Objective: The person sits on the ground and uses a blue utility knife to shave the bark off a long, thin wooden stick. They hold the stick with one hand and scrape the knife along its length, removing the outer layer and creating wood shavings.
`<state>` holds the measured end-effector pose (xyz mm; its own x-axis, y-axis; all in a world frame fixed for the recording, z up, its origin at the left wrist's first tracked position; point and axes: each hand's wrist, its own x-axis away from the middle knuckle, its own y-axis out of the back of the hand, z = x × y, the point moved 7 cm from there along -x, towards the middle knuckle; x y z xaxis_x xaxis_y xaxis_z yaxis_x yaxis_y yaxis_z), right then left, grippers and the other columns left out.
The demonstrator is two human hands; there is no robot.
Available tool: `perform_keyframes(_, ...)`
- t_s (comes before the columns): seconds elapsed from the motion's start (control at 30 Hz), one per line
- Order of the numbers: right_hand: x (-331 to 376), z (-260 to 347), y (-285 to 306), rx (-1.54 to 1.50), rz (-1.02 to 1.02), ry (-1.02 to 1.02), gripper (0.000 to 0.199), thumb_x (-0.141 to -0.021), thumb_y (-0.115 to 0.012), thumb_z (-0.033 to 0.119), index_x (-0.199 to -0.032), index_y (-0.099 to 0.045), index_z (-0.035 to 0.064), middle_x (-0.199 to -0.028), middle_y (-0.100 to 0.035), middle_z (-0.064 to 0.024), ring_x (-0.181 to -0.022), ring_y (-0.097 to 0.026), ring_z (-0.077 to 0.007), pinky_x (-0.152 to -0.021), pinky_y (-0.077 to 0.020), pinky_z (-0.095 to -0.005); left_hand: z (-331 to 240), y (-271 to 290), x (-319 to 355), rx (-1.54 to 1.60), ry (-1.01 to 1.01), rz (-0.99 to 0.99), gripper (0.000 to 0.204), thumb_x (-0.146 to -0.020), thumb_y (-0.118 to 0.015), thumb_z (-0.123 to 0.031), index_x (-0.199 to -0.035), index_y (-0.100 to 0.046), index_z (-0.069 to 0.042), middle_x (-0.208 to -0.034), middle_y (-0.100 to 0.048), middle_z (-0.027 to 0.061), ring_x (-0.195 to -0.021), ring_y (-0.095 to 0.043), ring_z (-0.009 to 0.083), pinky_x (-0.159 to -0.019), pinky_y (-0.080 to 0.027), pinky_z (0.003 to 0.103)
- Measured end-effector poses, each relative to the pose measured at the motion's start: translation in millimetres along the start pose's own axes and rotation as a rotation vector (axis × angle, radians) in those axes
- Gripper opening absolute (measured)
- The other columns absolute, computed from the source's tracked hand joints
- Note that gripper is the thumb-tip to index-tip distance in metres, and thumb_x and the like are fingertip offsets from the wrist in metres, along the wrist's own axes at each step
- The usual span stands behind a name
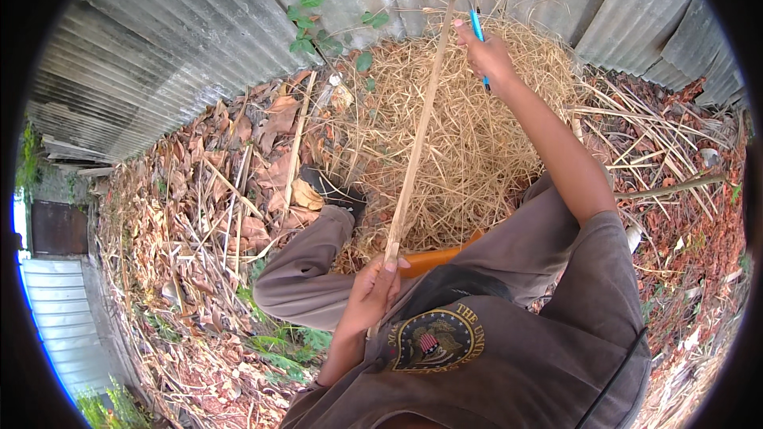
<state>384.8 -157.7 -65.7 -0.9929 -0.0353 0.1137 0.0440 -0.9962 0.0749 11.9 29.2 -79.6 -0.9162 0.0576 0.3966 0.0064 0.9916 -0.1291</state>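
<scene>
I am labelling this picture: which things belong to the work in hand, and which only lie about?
Work:
pale strip, in the left hand
slim blue object, in the right hand

Probably lying about:
dry leaves
thin stick
straw heap (less certain)

From the person's head, a single fisheye view looks steeply down, with the shirt (517, 349) close at the lower edge and both hands (373, 290) farther out. It faces across the straw (477, 143) to the corrugated metal fence (191, 40) along the top.
</scene>
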Motion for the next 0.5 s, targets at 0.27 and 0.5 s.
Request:
perform_keyframes(0.27, 150, 29, -94, 1.036, 0.635, 0.694, 0.076, -0.077, -0.043, 0.08, -0.057, -0.059, 0.0085, -0.045, -0.052, -0.0077, -0.043, -0.055, -0.0241, -0.042, -0.0414, -0.0373, -39, 28, -29, -0.263, -0.205, -0.351, 0.027, -0.101, -0.043, -0.021, -0.092, -0.057, 0.0, -0.061, -0.038, -0.0039, -0.056, -0.033, 0.0044, -0.05, -0.03, 0.024)
perform_keyframes(0.5, 143, 9, -89, 1.09, 0.535, 0.856, 0.076, -0.075, -0.042, 0.083, -0.053, -0.055, 0.0108, -0.041, -0.048, -0.0033, -0.034, -0.048, -0.0196, -0.035, -0.036, -0.0353, -43, 7, -39, -0.346, -0.279, -0.364, 0.025, -0.1, -0.044, -0.019, -0.092, -0.057, 0.001, -0.061, -0.04, -0.0029, -0.057, -0.035, 0.0044, -0.05, -0.03, 0.023)
